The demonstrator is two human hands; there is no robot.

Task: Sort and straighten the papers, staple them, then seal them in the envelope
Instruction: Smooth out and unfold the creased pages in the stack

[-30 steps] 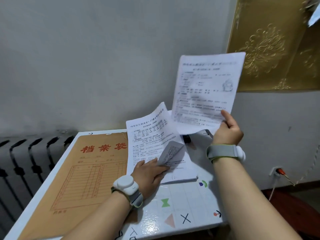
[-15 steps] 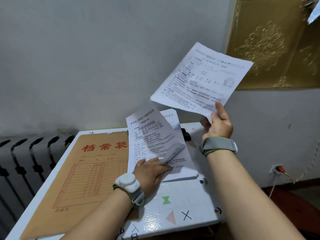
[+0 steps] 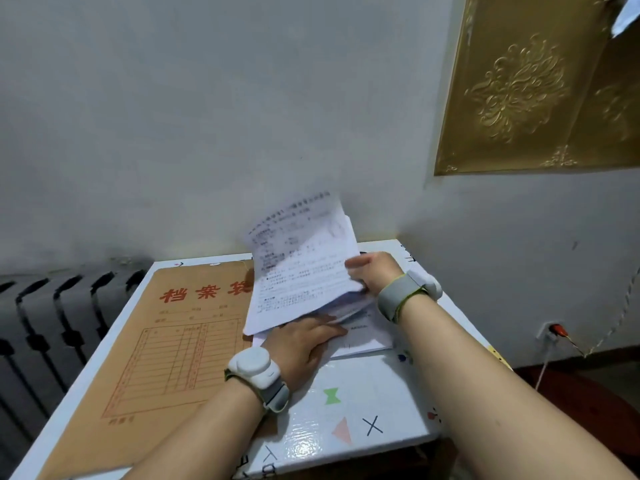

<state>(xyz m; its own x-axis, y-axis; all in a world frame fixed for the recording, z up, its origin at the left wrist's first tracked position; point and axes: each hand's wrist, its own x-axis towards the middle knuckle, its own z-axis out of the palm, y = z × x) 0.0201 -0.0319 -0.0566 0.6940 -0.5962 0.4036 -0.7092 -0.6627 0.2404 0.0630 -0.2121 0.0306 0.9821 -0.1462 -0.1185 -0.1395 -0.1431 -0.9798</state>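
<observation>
Reading 档案 in large red characters on the brown envelope (image 3: 145,358), left of the left hand (image 3: 301,344) fingers, with a third character partly hidden under paper. Failing to make out the blurred print on the lifted sheet (image 3: 301,271) just above those fingers. Showing a black X (image 3: 372,426) on the table (image 3: 311,445), nearer than the fingers.

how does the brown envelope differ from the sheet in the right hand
The envelope is brown with red print; the sheet is white with dark print. The envelope lies flat on the table; the sheet is raised and tilted, pinched at its edge by the right hand. Both are flat, rectangular and carry printed text.
</observation>
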